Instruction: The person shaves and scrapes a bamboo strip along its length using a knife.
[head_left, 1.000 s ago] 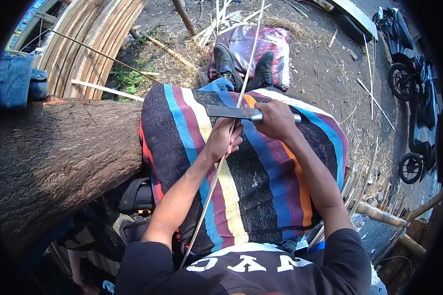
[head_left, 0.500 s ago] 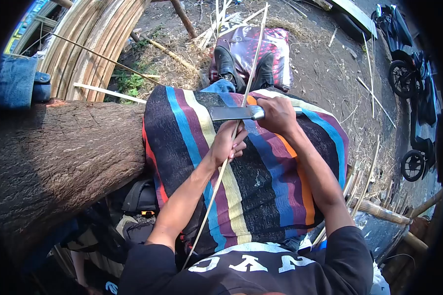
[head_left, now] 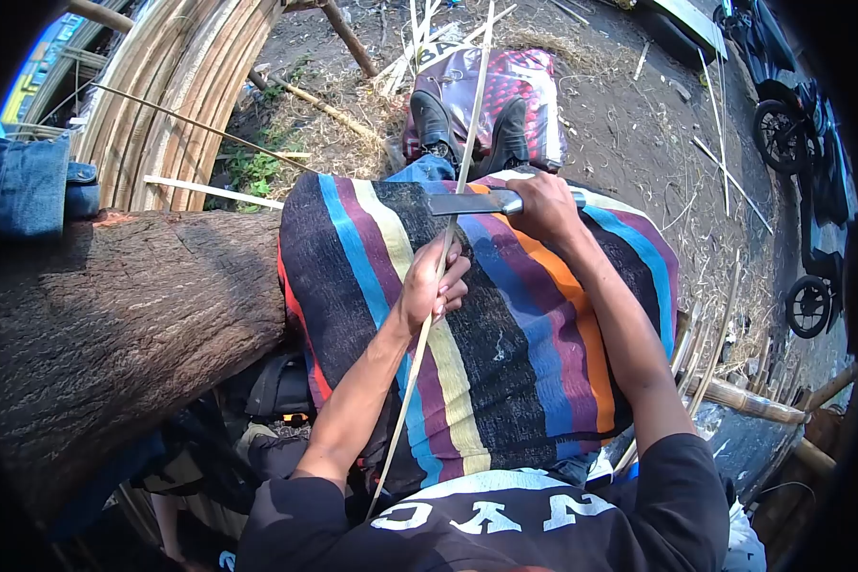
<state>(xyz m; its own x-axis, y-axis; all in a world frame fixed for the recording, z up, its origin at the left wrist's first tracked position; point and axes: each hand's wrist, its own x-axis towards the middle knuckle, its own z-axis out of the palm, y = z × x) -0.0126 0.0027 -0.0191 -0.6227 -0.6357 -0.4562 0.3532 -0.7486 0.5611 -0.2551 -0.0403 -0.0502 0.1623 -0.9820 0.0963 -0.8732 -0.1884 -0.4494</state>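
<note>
My left hand (head_left: 435, 282) is closed around a long, thin bamboo strip (head_left: 474, 119). The strip runs from beyond my knees back towards my chest. My right hand (head_left: 543, 206) grips a knife by its handle, which the fingers mostly cover. Its broad metal blade (head_left: 467, 204) points left and lies across the strip, just beyond my left hand. Whether the edge bites into the strip cannot be made out. Beneath both hands, a striped cloth (head_left: 500, 348) covers my lap.
A thick log (head_left: 133, 296) lies at the left, with a denim-clad part of a person (head_left: 29, 186) beside it. Bundled wooden slats (head_left: 176, 95) rise behind. My shoes rest by a printed sack (head_left: 534, 76). Motorcycles (head_left: 791, 133) stand at the right; loose strips lie on the ground.
My left hand has come slightly nearer my body. The knife has shifted a little forward and right along the strip, and the strip's far end has swung left.
</note>
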